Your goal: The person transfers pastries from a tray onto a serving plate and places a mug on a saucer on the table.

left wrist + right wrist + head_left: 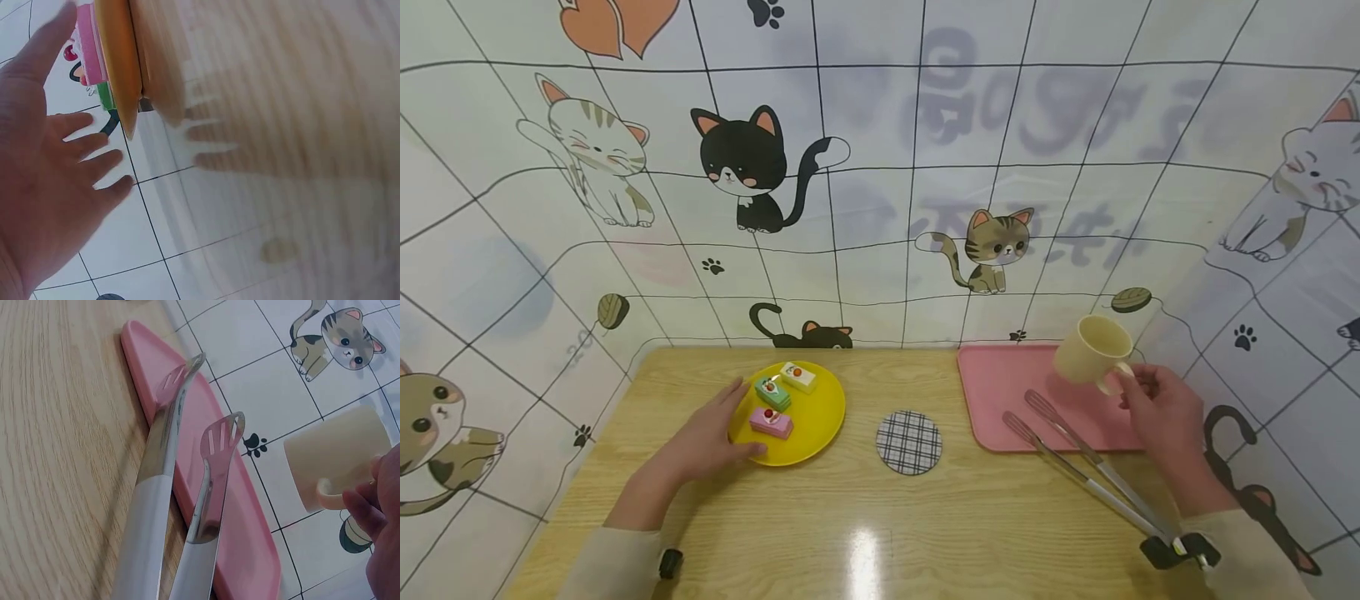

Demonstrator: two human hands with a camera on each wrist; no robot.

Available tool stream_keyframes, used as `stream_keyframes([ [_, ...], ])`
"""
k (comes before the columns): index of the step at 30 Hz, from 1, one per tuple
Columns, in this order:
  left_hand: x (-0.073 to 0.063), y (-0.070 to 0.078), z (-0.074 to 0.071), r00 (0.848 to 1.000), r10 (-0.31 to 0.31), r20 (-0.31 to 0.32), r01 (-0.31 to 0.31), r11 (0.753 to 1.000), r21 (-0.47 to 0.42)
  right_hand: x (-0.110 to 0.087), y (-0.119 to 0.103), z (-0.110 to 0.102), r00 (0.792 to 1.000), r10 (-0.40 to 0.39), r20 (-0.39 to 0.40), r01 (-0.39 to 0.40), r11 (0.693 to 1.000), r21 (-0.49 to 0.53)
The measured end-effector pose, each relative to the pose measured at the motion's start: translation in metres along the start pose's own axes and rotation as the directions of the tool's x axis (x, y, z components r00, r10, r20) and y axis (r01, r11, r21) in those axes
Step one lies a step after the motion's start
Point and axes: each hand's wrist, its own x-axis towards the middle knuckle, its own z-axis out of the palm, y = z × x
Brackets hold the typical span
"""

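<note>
My right hand [1168, 417] pinches the handle of a cream mug [1086, 354] and holds it upright above the pink tray [1000, 375]. In the right wrist view the mug [334, 453] hangs clear of the tray, with the fingertips at its handle. My left hand [707, 442] is spread at the left rim of a yellow plate [820, 417], thumb and fingers apart. The left wrist view shows that hand [56, 169] with fairly straight fingers beside the plate; contact is hard to tell. On the plate sit pink [771, 422], green [772, 393] and cream [797, 377] toy cake slices.
Metal tongs [1093, 479] with slotted tips lie across the tray's front edge, their handles reaching toward the right wrist. A round checked coaster [909, 442] lies between plate and tray. Behind the wooden table [790, 533] hangs a cat-patterned sheet [880, 183].
</note>
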Motion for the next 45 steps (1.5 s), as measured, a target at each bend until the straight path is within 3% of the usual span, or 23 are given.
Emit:
stream_keyframes([
  [3,0.001,0.004,-0.003,0.993,0.051,-0.103,-0.047,0.998,0.039,-0.003,-0.004,-0.001,1.000,-0.021,-0.013,0.020,1.000,-0.008],
  [6,0.003,0.010,-0.006,0.975,0.104,-0.195,-0.093,0.994,0.065,-0.007,-0.009,-0.001,0.999,-0.038,-0.016,0.038,0.999,0.007],
  [11,0.005,0.026,-0.007,0.956,0.138,-0.257,-0.131,0.990,0.046,-0.014,-0.016,0.001,0.996,-0.084,-0.012,0.084,0.996,0.021],
  [19,0.013,0.060,0.005,0.952,0.200,-0.233,-0.211,0.977,-0.021,-0.020,-0.023,0.007,0.986,-0.164,-0.035,0.166,0.984,0.061],
  [23,0.016,0.074,0.014,0.947,0.241,-0.213,-0.246,0.969,0.004,-0.025,-0.027,0.009,0.979,-0.198,-0.045,0.201,0.977,0.072],
  [30,0.018,0.096,0.027,0.954,0.261,-0.150,-0.255,0.965,0.060,-0.034,-0.037,0.013,0.976,-0.214,-0.044,0.217,0.973,0.072],
  [36,0.027,0.114,0.040,0.946,0.311,-0.097,-0.309,0.950,0.030,-0.040,-0.044,0.017,0.971,-0.240,-0.020,0.241,0.967,0.077],
  [45,0.038,0.131,0.063,0.961,0.274,-0.032,-0.275,0.959,-0.068,-0.053,-0.062,0.021,0.966,-0.257,0.020,0.255,0.965,0.059],
])
